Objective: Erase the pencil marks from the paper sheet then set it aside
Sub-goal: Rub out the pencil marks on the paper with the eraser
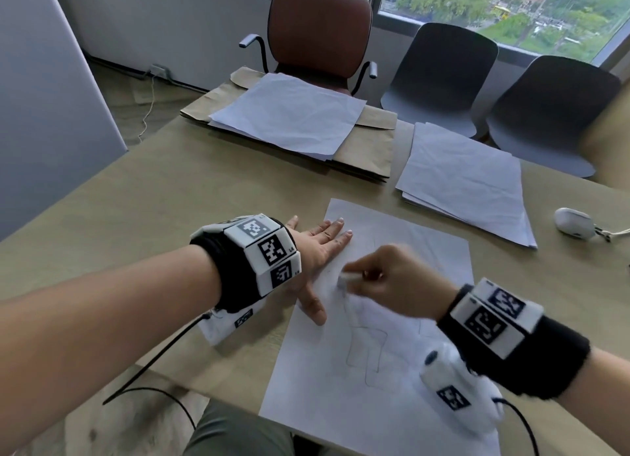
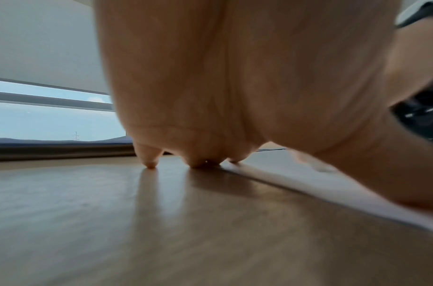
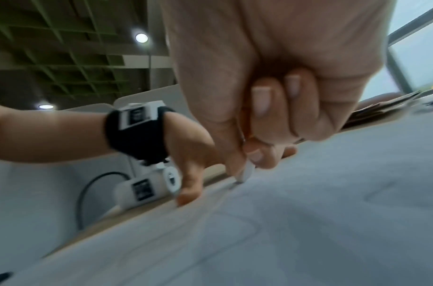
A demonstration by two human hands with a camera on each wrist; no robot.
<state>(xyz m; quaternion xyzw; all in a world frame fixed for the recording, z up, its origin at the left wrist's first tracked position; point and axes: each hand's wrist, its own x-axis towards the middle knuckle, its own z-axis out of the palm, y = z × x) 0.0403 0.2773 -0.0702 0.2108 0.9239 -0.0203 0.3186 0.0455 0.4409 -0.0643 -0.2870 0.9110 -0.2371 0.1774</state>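
Note:
A white paper sheet (image 1: 392,353) with faint pencil outlines lies on the table in front of me. My left hand (image 1: 317,251) lies flat with straight fingers on the sheet's left edge, thumb (image 1: 313,310) spread toward me, pressing it down. My right hand (image 1: 381,278) pinches a small white eraser (image 1: 344,280) and holds its tip on the paper near the left hand. In the right wrist view the eraser (image 3: 246,173) touches the sheet (image 3: 308,222) between thumb and curled fingers. The left wrist view shows fingertips (image 2: 150,163) on the table and the sheet's edge (image 2: 333,189).
Two stacks of white paper lie farther back: one (image 1: 289,114) on brown envelopes (image 1: 368,148), another (image 1: 463,182) at the right. A white earbud case (image 1: 572,223) sits at the right edge. Three chairs stand behind the table (image 1: 153,199).

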